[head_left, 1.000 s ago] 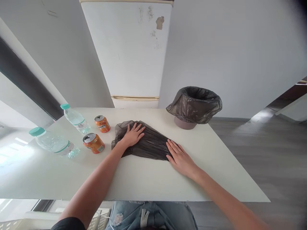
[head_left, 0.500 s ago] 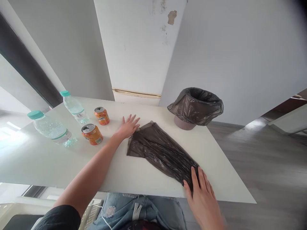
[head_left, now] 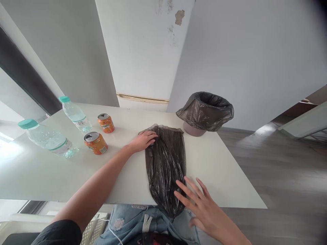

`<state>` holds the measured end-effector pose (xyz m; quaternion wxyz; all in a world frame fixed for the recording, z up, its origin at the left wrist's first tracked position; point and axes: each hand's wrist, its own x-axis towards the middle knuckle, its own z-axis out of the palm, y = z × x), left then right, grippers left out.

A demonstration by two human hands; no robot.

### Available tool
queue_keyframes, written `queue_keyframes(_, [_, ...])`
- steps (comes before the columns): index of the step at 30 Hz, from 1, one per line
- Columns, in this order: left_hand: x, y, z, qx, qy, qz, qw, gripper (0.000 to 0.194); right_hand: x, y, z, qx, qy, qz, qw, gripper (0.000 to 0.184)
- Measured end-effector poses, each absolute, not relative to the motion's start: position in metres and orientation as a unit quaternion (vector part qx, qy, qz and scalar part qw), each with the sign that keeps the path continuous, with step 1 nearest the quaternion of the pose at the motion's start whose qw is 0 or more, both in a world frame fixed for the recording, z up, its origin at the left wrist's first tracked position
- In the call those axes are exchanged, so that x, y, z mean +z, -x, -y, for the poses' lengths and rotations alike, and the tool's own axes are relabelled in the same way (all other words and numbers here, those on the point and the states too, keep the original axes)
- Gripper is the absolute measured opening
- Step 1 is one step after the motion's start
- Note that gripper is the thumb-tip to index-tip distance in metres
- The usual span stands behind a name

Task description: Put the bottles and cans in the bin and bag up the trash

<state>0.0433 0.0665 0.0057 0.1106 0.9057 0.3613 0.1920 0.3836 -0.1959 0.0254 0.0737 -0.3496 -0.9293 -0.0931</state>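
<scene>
A dark, see-through plastic garbage bag (head_left: 167,163) lies lengthwise on the white table, its bottom end drooping over the front edge toward my lap. My left hand (head_left: 143,140) rests on the bag's upper left corner, fingers together and lying over the plastic. Over the lower right part of the bag is my right hand (head_left: 201,204), open with the fingers spread; whether its fingertips touch the plastic I cannot tell. A small bin (head_left: 194,130) stands at the back right of the table, with another dark garbage bag (head_left: 208,114) lining it and folded over its rim.
Two orange cans (head_left: 96,143) stand left of my left hand. Beyond them are two clear bottles (head_left: 49,139) with green caps. The white table (head_left: 219,170) ends at a slanted right edge above the grey floor (head_left: 276,170). A white fridge (head_left: 143,51) stands behind.
The bag has swung from a slant to nearly straight toward me, and its top has spread wider. My left hand has moved onto its corner. My right hand has lifted and its fingers have spread.
</scene>
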Motion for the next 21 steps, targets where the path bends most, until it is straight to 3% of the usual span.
queue_keyframes(2, [0.006, -0.040, -0.069, 0.219, -0.895, -0.372, 0.111, 0.046, 0.017, -0.377, 0.186, -0.111, 0.303, 0.943, 0.078, 0.069])
queue_keyframes(5, [0.006, -0.038, -0.070, 0.238, -0.882, -0.386, 0.128, 0.046, 0.018, -0.357, 0.179, -0.076, 0.249, 0.954, 0.150, 0.058])
queue_keyframes(10, [0.000, -0.038, -0.072, 0.248, -0.867, -0.400, 0.165, 0.045, 0.062, -0.330, 0.173, 0.182, 0.202, 0.910, 0.312, 0.031])
queue_keyframes(13, [-0.001, -0.040, -0.074, 0.258, -0.865, -0.391, 0.178, 0.044, 0.093, -0.323, 0.153, 0.348, 0.289, 0.830, 0.326, 0.017])
queue_keyframes(17, [0.002, -0.041, -0.072, 0.271, -0.846, -0.408, 0.211, 0.045, 0.112, -0.327, 0.089, 0.400, 0.499, 0.709, 0.297, 0.033])
queue_keyframes(21, [0.002, -0.041, -0.071, 0.261, -0.824, -0.444, 0.235, 0.049, 0.094, -0.331, 0.005, 0.359, 0.556, 0.696, 0.279, 0.041])
